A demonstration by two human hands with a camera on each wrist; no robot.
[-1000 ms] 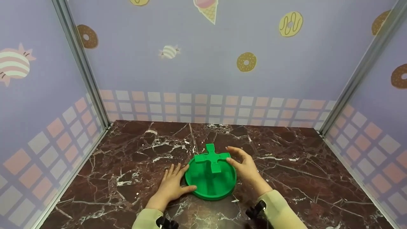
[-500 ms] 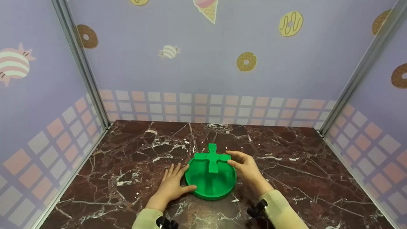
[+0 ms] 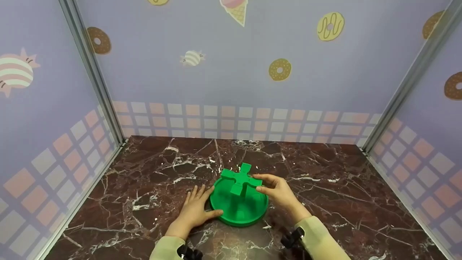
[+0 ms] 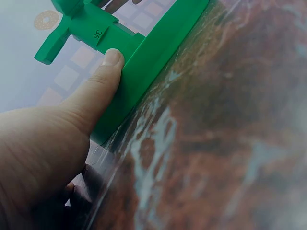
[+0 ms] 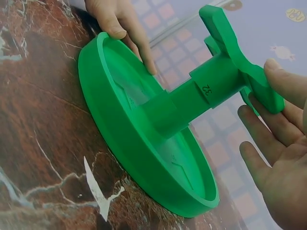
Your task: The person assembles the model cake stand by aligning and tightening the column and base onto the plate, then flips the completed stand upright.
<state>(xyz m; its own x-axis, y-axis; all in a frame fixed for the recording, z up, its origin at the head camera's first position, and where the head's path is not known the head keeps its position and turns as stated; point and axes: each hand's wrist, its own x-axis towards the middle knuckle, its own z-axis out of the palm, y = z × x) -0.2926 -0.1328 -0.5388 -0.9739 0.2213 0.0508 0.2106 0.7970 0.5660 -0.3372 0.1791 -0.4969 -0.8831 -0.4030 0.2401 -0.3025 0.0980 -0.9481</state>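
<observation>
A green round dish-like base rests on the table, with a post rising from its middle. On top of the post is a green cross-shaped handle with flared arms. My left hand lies at the base's left side, fingers straight and spread, thumb on the rim, as the left wrist view also shows. With thumb and fingers, my right hand pinches the handle's right arm; the other fingers extend loosely in the right wrist view. Numbers mark the post: 32 from the right wrist, 35 from the left.
Dark red marbled table with pale veins surrounds the base, with small white specks on it. Lilac printed panels stand behind and at both sides, joined by metal corner posts.
The cross handle has turned clockwise as seen from above, its far arm swinging right and its near arm left. My right hand has followed slightly toward me. The left hand and base stay put.
</observation>
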